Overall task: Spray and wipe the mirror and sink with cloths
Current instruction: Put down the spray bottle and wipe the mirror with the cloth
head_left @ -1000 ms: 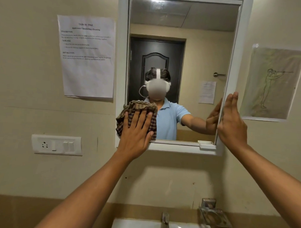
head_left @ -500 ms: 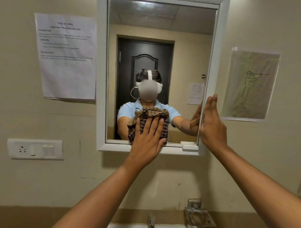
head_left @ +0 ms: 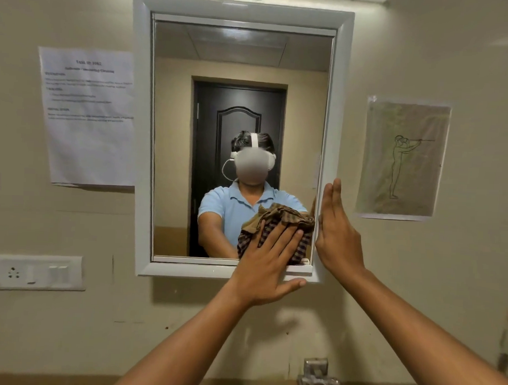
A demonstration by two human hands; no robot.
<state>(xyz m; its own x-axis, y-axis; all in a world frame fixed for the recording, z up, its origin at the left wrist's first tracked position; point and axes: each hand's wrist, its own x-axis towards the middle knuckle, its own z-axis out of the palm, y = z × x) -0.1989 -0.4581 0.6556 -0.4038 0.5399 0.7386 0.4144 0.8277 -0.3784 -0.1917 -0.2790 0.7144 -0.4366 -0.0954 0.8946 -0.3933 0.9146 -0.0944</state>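
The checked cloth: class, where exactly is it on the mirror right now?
In the head view, the checked cloth lies pressed under the left hand at the mirror's lower right corner, beside the right hand.

Brown check on white frame

The cloth (head_left: 277, 222) under the left hand (head_left: 266, 264) is brown checked; the mirror (head_left: 241, 111) frame is white, the wall (head_left: 416, 284) beige.
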